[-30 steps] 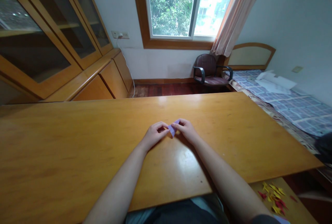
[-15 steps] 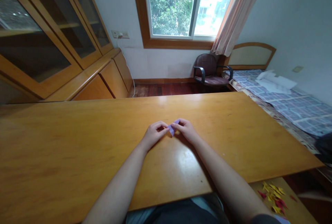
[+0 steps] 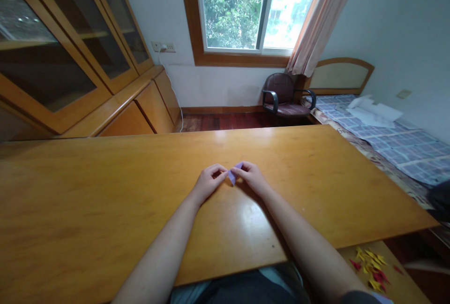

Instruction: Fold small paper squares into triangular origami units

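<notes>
Purple paper in play from the head view: one small, folded, pointed piece (image 3: pixel 232 177) sits between the two hands over the middle of the broad, glossy yellow-brown wooden table (image 3: pixel 105 191). Right hand (image 3: pixel 253 176) has it pinched, thumb on the near face, fingers behind; left hand (image 3: pixel 208 183) brings thumb and forefinger together at the left edge, though whether a corner is caught between them, I can't tell. Fingertips only, presumably because the piece is so tiny, and working low probably steadies it. Forearms run in from the near side, converging, wrists low over the wood, fingers curled. Off near right, yellow and red folded paper pieces (image 3: pixel 373 269) lie scattered on a lower wooden surface (image 3: pixel 409 278), below the tabletop.
</notes>
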